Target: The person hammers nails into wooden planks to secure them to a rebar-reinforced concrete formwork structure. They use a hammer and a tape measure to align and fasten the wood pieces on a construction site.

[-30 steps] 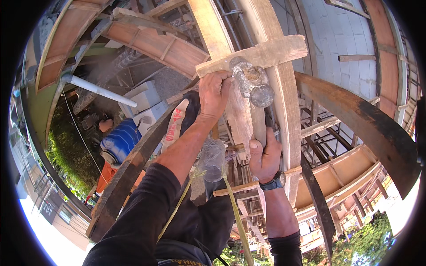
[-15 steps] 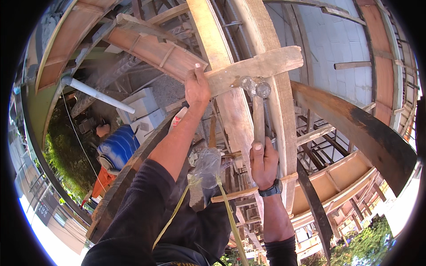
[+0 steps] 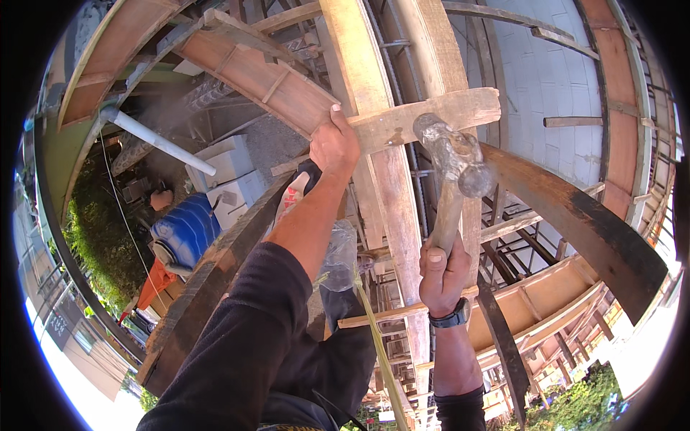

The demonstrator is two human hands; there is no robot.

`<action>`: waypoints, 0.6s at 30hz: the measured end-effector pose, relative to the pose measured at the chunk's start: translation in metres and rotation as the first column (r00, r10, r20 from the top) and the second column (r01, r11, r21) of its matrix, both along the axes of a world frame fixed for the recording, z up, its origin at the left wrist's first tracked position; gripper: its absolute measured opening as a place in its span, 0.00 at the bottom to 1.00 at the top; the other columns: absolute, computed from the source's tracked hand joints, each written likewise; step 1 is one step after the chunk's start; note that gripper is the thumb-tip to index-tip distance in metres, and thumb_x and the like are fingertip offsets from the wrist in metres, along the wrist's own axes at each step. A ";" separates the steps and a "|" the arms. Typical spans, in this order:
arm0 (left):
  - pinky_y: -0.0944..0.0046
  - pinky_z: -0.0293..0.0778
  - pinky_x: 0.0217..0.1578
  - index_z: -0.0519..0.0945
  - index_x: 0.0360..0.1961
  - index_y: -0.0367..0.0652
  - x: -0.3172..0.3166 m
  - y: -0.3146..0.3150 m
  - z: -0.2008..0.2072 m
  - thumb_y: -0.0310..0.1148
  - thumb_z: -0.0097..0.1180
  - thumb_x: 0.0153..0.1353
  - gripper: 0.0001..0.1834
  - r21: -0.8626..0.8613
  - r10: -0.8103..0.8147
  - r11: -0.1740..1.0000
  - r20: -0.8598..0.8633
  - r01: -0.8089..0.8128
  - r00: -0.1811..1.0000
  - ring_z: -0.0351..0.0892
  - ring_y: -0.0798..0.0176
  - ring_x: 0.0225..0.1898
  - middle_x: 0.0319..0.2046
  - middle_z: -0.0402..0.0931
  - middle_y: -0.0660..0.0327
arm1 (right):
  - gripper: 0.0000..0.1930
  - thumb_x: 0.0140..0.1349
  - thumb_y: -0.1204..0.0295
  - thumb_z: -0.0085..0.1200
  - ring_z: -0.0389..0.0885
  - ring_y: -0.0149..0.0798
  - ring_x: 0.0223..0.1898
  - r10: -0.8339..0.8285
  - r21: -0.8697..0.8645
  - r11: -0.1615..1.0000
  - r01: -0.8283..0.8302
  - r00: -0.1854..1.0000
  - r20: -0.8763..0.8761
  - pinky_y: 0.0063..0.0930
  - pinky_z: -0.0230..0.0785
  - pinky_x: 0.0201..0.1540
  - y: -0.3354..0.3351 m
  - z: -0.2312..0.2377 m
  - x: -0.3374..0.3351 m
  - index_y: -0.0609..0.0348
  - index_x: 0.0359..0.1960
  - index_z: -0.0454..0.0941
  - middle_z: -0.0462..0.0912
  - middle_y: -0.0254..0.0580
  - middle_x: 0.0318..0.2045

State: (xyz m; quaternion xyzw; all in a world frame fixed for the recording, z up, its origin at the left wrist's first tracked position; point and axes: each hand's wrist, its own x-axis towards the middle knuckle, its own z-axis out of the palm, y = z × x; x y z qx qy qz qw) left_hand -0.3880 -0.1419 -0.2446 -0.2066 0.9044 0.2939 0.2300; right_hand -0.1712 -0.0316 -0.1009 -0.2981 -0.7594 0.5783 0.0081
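A short wooden board (image 3: 431, 121) lies across two long upright-edged planks (image 3: 392, 194) of a narrow wooden form. My left hand (image 3: 335, 145) is closed round the board's left end, thumb pointing up along it. In my closed right hand (image 3: 443, 276) is the wooden handle of a ball-peen hammer (image 3: 460, 158). Its worn metal head is raised over the right part of the board and covers some of its lower edge. Steel bars (image 3: 419, 172) show between the planks. A clear plastic bag (image 3: 340, 251) hangs in front of my body, partly behind my left forearm.
On the left are a dark thick beam (image 3: 208, 280), a blue drum (image 3: 185, 228) and a grey pipe (image 3: 162, 144). A curved dark plank (image 3: 575, 215) runs off to the right. Below, open timber framing (image 3: 532, 309) drops away. A yellow strap (image 3: 381, 345) hangs near my right arm.
The hammer has lifted off the board toward me, its head now larger and farther right. My left hand keeps its hold on the board's end. The whole view has shifted slightly.
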 end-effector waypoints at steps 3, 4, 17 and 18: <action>0.39 0.71 0.53 0.77 0.56 0.43 0.002 0.000 -0.003 0.54 0.32 0.76 0.30 0.005 0.002 1.000 -0.086 -0.002 0.996 0.79 0.33 0.51 0.46 0.83 0.40 | 0.25 0.71 0.50 0.55 0.79 0.46 0.22 0.019 0.002 1.000 -0.019 0.997 -0.071 0.35 0.71 0.28 -0.004 -0.023 0.011 0.68 0.43 0.75 0.77 0.49 0.21; 0.40 0.71 0.53 0.76 0.56 0.44 0.001 0.002 -0.002 0.53 0.33 0.76 0.27 -0.004 -0.006 1.000 -0.091 0.005 0.996 0.80 0.34 0.51 0.46 0.83 0.42 | 0.25 0.71 0.51 0.54 0.79 0.47 0.22 0.028 0.011 1.000 -0.027 0.997 -0.076 0.36 0.71 0.28 -0.006 -0.028 0.005 0.68 0.43 0.75 0.77 0.49 0.21; 0.42 0.71 0.55 0.72 0.61 0.48 0.002 0.001 0.001 0.51 0.35 0.76 0.25 0.058 -0.004 0.998 -0.130 0.012 0.992 0.78 0.38 0.55 0.57 0.77 0.49 | 0.23 0.72 0.54 0.53 0.83 0.58 0.25 0.151 0.139 0.968 -0.210 0.926 0.345 0.43 0.71 0.29 0.001 -0.021 -0.019 0.69 0.44 0.74 0.79 0.55 0.21; 0.42 0.71 0.55 0.72 0.62 0.48 0.002 0.001 0.000 0.51 0.35 0.76 0.25 0.067 0.006 0.998 -0.132 0.003 0.991 0.78 0.38 0.55 0.58 0.76 0.48 | 0.23 0.73 0.54 0.53 0.82 0.57 0.24 0.125 0.119 0.979 -0.164 0.950 0.286 0.42 0.71 0.29 0.002 -0.014 -0.022 0.69 0.44 0.74 0.78 0.55 0.20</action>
